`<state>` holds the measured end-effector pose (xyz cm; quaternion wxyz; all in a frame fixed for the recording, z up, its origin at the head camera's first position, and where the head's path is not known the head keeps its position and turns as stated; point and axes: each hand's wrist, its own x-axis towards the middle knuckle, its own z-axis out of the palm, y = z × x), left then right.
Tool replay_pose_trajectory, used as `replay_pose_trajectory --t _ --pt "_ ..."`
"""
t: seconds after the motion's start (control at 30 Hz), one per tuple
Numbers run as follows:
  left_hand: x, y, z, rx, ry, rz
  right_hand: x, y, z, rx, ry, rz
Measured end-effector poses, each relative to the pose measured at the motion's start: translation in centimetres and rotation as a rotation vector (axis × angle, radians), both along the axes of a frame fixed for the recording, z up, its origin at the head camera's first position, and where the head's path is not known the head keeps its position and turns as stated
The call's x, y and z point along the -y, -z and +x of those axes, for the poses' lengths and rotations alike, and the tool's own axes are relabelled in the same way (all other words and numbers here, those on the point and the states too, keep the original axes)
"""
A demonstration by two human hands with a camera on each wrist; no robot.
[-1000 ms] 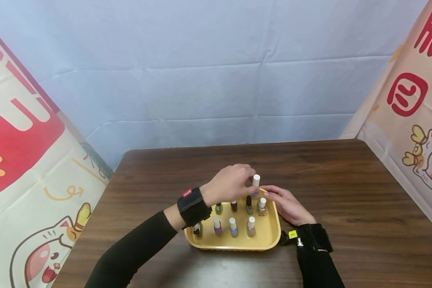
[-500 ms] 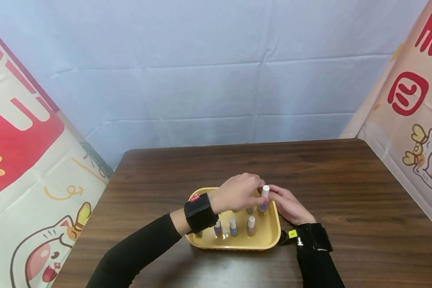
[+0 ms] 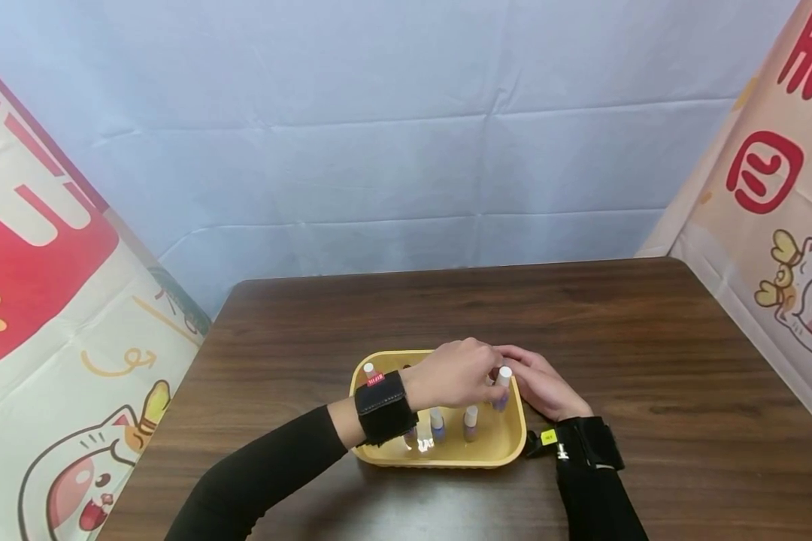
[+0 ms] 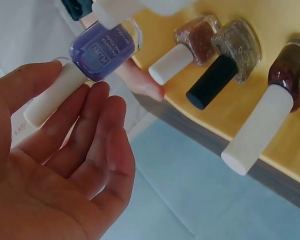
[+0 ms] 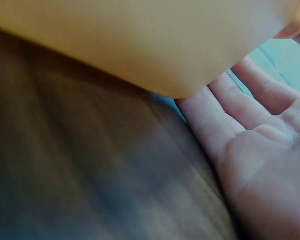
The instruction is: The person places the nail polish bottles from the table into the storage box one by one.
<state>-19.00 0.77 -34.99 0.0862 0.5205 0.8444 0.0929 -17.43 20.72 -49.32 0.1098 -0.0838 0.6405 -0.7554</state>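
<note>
My left hand (image 3: 456,372) is over the right half of the yellow tray (image 3: 497,443). Thumb and fingers pinch the white cap of a purple nail polish bottle (image 4: 102,50), tilted in the left wrist view; whether its base touches the tray is hidden. Close by lie a copper glitter bottle (image 4: 202,37), a silver glitter bottle (image 4: 240,45) with a black cap, and a dark red bottle (image 4: 290,70). My right hand (image 3: 544,387) holds the tray's right far corner, its fingers against the outer wall in the right wrist view.
Blue (image 3: 437,424) and pale pink (image 3: 470,423) polish bottles stand in the tray's near row, and a white-capped one (image 3: 370,370) at its far left. My left forearm covers others. The brown wooden table (image 3: 677,361) extends around the tray, with cloth backdrops (image 3: 379,150) behind.
My left hand has carried the purple nail polish bottle rightward and lower, from the tray's far edge towards its right side. My right hand has stayed at the tray's corner.
</note>
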Motion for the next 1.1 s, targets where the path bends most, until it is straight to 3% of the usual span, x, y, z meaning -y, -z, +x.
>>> replay_pose_trajectory --t 0.47,0.7,0.97,1.1 --pt "-0.9 1.3 0.6 0.059 0.03 -0.045 0.0 -0.1 0.1 -0.008 -0.014 -0.034" --pt "-1.3 2.0 0.8 -0.008 0.025 -0.069 0.0 -0.1 0.1 -0.023 -0.035 -0.05" --pt "-1.4 2.5 1.3 0.034 -0.014 -0.157 0.1 -0.2 0.1 0.033 -0.014 -0.036" --pt "-1.5 2.8 1.3 0.016 -0.011 -0.164 0.1 -0.3 0.1 0.047 0.0 -0.025"
